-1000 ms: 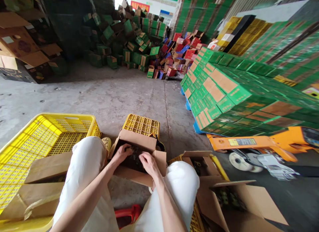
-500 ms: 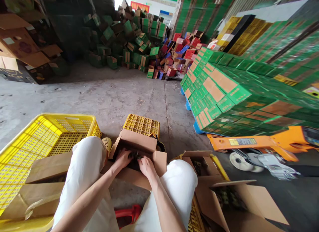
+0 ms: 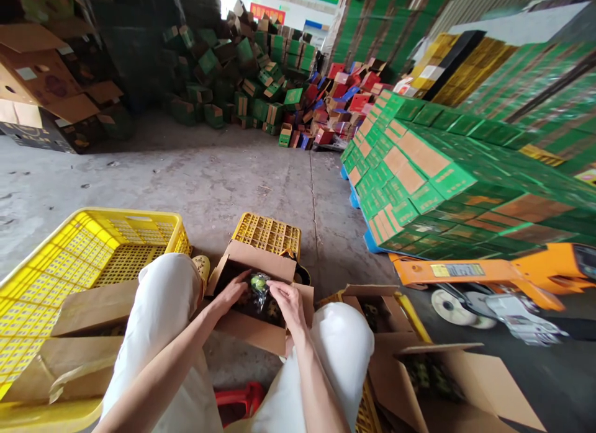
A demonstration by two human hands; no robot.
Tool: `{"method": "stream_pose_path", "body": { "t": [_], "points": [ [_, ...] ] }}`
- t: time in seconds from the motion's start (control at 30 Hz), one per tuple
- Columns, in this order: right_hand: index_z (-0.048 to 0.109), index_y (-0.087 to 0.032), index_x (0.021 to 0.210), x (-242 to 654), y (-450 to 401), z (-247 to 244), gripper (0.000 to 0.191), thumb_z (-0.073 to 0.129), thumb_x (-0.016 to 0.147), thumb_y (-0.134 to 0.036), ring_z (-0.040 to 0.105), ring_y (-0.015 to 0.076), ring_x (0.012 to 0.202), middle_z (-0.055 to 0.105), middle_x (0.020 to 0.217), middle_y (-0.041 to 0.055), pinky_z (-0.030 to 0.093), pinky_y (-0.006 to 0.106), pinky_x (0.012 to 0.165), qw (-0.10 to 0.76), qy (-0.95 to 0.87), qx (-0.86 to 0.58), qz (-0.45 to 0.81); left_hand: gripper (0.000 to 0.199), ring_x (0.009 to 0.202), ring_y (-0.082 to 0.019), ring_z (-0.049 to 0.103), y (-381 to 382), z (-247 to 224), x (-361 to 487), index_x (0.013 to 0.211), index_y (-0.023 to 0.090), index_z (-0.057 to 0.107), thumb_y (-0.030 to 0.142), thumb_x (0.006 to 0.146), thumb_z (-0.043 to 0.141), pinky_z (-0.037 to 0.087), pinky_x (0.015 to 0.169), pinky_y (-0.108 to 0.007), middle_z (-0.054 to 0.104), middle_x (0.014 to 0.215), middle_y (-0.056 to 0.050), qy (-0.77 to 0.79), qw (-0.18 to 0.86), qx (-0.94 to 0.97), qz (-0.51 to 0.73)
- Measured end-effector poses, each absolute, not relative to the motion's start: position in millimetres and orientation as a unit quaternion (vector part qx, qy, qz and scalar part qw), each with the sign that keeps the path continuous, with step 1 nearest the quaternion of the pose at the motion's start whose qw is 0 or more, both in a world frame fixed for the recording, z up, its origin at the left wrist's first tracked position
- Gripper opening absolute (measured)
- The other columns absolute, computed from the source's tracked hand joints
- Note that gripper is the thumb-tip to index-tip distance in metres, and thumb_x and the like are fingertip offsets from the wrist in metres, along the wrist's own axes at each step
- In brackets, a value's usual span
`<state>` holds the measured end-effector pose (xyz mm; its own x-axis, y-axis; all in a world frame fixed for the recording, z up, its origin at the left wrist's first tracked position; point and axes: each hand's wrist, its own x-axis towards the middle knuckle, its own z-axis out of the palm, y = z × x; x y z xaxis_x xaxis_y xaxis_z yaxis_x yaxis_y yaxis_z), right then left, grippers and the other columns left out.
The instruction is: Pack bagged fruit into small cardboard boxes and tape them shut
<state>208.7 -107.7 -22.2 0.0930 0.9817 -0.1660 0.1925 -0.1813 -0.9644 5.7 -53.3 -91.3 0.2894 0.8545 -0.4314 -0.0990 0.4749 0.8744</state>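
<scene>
An open cardboard box (image 3: pixel 251 332) rests between my knees, in front of an upturned-looking yellow crate (image 3: pixel 267 231). Above its dark inside is a clear plastic bag (image 3: pixel 261 296) with a round green item (image 3: pixel 258 282) in it. My right hand (image 3: pixel 287 303) pinches the bag's right side near the green item. My left hand (image 3: pixel 233 292) reaches over the box's left part, fingers stretched toward the bag and slightly apart. Whether its fingertips touch the bag is too small to tell.
A large yellow crate (image 3: pixel 179 234) with cardboard boxes stands at left. Open boxes (image 3: pixel 500 383) with dark contents lie at right, near an orange pallet jack (image 3: pixel 459 269). Stacked green boxes (image 3: pixel 433 154) stand beyond. A red plastic piece (image 3: pixel 239 399) is below me.
The green item in its clear bag has come into view between my hands. My right hand has risen slightly and moved right. My left hand's fingers have stretched out.
</scene>
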Motion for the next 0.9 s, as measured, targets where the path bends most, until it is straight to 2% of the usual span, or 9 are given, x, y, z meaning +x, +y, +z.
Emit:
{"method": "stream_pose_path", "body": {
  "t": [0.07, 0.2, 0.3, 0.4, 0.57, 0.73, 0.9],
  "points": [
    [0.09, -0.025, 0.102, 211.1, -109.2, -17.3, 0.037, 0.082, 0.084, -0.057, 0.081, 0.035, 0.113, 0.088, 0.111, 0.0104, 0.06, 0.054, 0.11, 0.477, -0.406, -0.571, 0.531, 0.066, 0.075, -0.021, 0.072, -52.4, -83.3, 7.0, 0.138, 0.019, 0.073, 0.025, 0.072, 0.072, 0.056, 0.07, -0.03, 0.079, 0.093, -0.008, 0.454, 0.771, 0.304, 0.326],
    [0.088, -0.024, 0.101, 210.4, -109.6, -16.3, 0.046, 0.089, 0.076, -0.062, 0.078, 0.034, 0.118, 0.086, 0.116, 0.011, 0.059, 0.053, 0.112, 0.508, -0.346, -0.558, 0.557, 0.054, 0.068, -0.016, 0.068, -51.6, -67.4, 8.6, 0.122, 0.017, 0.078, 0.029, 0.071, 0.085, 0.051, 0.059, -0.024, 0.078, 0.095, -0.008, 0.375, 0.825, 0.257, 0.336],
    [0.084, -0.024, 0.102, 209.8, -108.8, -17.8, 0.047, 0.087, 0.077, -0.064, 0.076, 0.0322, 0.118, 0.084, 0.116, 0.0092, 0.061, 0.048, 0.109, 0.498, -0.351, -0.569, 0.552, 0.049, 0.076, -0.017, 0.073, -54.3, -56.8, 8.5, 0.115, 0.017, 0.078, 0.039, 0.075, 0.095, 0.054, 0.064, -0.024, 0.08, 0.103, -0.011, 0.365, 0.815, 0.268, 0.362],
    [0.078, -0.026, 0.104, 210.3, -109.3, -19.4, 0.046, 0.087, 0.078, -0.063, 0.076, 0.0296, 0.112, 0.081, 0.112, 0.0067, 0.063, 0.042, 0.099, 0.49, -0.36, -0.575, 0.547, 0.054, 0.088, -0.02, 0.077, -58.8, -48.3, 8.5, 0.116, 0.017, 0.078, 0.044, 0.075, 0.1, 0.059, 0.075, -0.026, 0.081, 0.112, -0.013, 0.356, 0.802, 0.3, 0.376],
    [0.07, -0.03, 0.128, 212.9, -110.7, -22.5, 0.06, 0.088, 0.079, -0.058, 0.076, 0.027, 0.109, 0.079, 0.117, 0.0047, 0.063, 0.04, 0.096, 0.495, -0.364, -0.565, 0.55, 0.055, 0.091, -0.021, 0.076, -62.9, -40.9, 8.6, 0.111, 0.019, 0.079, 0.049, 0.072, 0.102, 0.06, 0.078, -0.028, 0.08, 0.107, -0.009, 0.352, 0.786, 0.326, 0.391],
    [0.078, -0.026, 0.11, 214.8, -109.1, -22.9, 0.045, 0.083, 0.083, -0.062, 0.077, 0.0277, 0.105, 0.081, 0.113, 0.0057, 0.064, 0.04, 0.096, 0.484, -0.391, -0.556, 0.551, 0.052, 0.085, -0.018, 0.073, -64.1, -39.5, 9.2, 0.102, 0.018, 0.078, 0.055, 0.074, 0.1, 0.059, 0.077, -0.027, 0.077, 0.1, -0.007, 0.341, 0.785, 0.333, 0.396],
    [0.08, -0.029, 0.113, 215.2, -107.4, -26.9, 0.05, 0.076, 0.087, -0.071, 0.078, 0.0284, 0.102, 0.081, 0.115, 0.0063, 0.065, 0.042, 0.093, 0.468, -0.407, -0.576, 0.533, 0.056, 0.073, -0.015, 0.068, -61.7, -46.5, 10.0, 0.092, 0.017, 0.075, 0.066, 0.073, 0.097, 0.054, 0.066, -0.024, 0.074, 0.086, -0.004, 0.374, 0.763, 0.336, 0.405]
  ]
}}
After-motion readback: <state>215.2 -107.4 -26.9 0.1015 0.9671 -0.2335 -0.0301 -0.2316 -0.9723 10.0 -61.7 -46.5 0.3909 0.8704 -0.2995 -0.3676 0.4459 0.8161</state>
